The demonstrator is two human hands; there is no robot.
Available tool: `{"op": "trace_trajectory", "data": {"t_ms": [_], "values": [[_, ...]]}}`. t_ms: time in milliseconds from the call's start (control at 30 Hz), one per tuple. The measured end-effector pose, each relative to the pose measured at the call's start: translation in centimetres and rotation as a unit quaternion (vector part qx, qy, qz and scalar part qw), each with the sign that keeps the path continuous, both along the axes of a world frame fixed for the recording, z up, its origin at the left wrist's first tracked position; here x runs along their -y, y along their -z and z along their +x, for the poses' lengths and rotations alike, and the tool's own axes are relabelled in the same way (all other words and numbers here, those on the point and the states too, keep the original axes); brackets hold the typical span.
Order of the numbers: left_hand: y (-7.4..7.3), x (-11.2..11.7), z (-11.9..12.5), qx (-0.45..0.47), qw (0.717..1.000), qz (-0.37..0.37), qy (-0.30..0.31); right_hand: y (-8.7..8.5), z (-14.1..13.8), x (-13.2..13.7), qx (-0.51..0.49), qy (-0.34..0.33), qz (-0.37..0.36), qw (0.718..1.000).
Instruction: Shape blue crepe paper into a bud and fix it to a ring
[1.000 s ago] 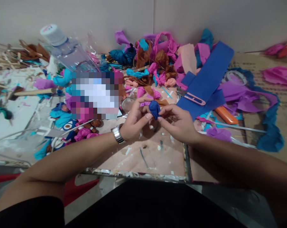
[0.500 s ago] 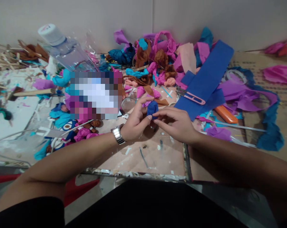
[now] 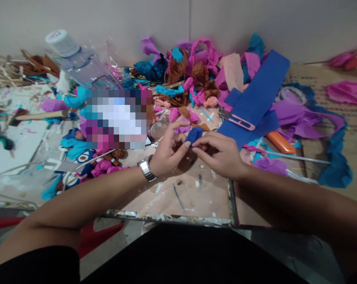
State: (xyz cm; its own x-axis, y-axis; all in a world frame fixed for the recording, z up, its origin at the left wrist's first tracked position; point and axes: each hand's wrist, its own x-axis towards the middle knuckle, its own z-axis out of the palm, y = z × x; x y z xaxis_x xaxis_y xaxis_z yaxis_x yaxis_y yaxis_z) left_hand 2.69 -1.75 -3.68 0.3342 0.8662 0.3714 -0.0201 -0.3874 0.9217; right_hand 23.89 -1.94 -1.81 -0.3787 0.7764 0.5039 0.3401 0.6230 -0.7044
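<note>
Littered with coloured scraps (image 3: 199,97), the worktop (image 3: 203,203) bears a white-capped clear bottle (image 3: 88,68) at far left, its contents unclear, while at centre the left hand (image 3: 169,152) and right hand (image 3: 223,156) pinch a crumpled blue piece (image 3: 194,134) between nearly closed fingers (image 3: 205,141).

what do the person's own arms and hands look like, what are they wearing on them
The left hand and right hand are both ungloved. A shiny silver-coloured metal band, like a watch strap, circles the left wrist; no dial shows. The left arm has a plain black sleeve that leaves the forearm bare. The right forearm is bare too.
</note>
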Motion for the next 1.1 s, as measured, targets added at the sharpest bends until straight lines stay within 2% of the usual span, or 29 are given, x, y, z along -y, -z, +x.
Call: {"op": "trace_trajectory", "data": {"t_ms": [300,667,900,1100], "values": [[-0.32,0.54,-0.26,-0.046,0.998,0.046,0.012,-0.21,-0.08,0.18,-0.002,0.015,-0.046,0.999],[-0.10,0.81,-0.47,-0.064,0.998,0.021,0.002,-0.54,-0.24,0.39,-0.012,0.030,-0.100,0.994],[-0.54,0.69,-0.49,-0.084,0.993,0.077,-0.009,-0.47,-0.33,0.51,-0.029,0.029,-0.131,0.990],[-0.39,0.73,-0.49,-0.081,0.994,0.072,-0.013,-0.58,-0.41,0.56,-0.059,0.005,-0.178,0.982]]}}
